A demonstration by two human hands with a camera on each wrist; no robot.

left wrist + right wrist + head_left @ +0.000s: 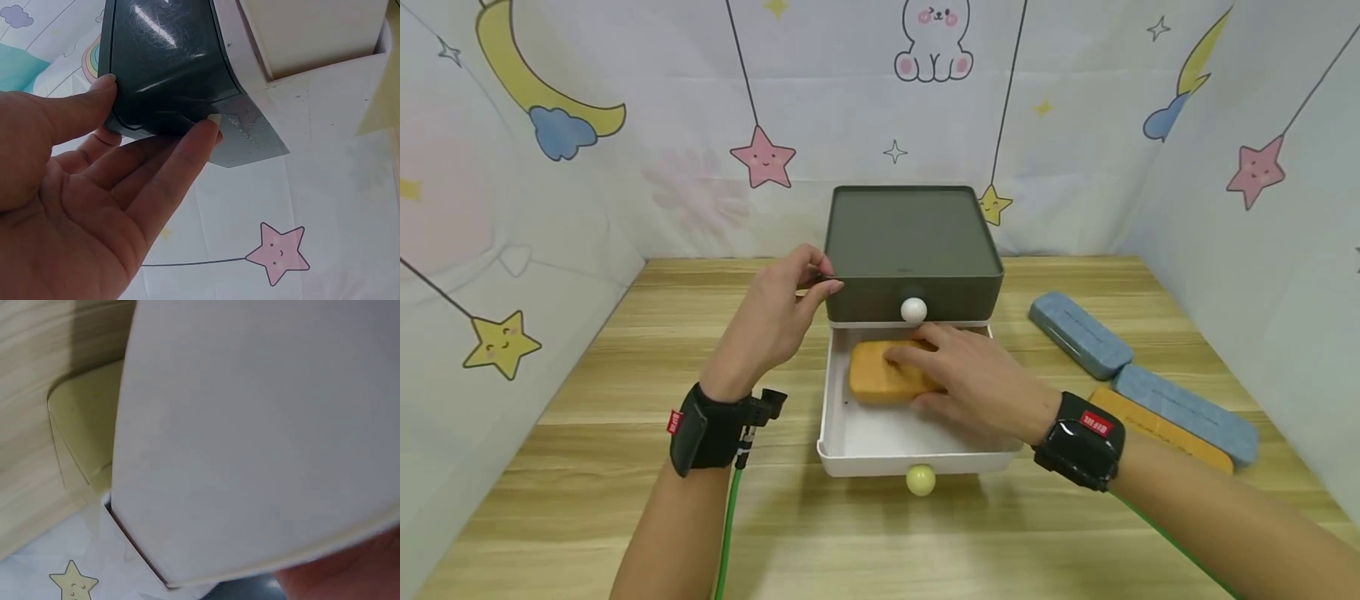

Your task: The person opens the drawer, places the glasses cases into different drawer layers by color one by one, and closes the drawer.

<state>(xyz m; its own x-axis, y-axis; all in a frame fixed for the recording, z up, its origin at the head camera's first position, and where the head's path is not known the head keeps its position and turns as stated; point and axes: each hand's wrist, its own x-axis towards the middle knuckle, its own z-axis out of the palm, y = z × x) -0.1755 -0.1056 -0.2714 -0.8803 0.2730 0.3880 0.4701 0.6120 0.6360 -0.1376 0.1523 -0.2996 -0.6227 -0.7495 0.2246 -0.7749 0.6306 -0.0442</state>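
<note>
A small drawer box with a dark grey top [917,229] stands on the wooden table. My left hand [775,312] holds its front left corner between thumb and fingers; in the left wrist view, the left hand [112,187] has its thumb on one side of the dark corner and its fingers on the other. The lower white drawer [880,437] is pulled out. Inside it lies an orange glasses case [872,383]. My right hand [970,375] reaches in and grips the case's right part, which the fingers partly hide. In the right wrist view, a pale drawer surface [250,437] covers most of that hand.
On the right of the table lie two blue glasses cases, one farther back [1078,333] and one nearer [1187,412], beside another orange case [1157,429]. A white knob [913,311] marks the upper drawer, a yellow-green knob [921,480] the lower. Printed cloth walls surround the table.
</note>
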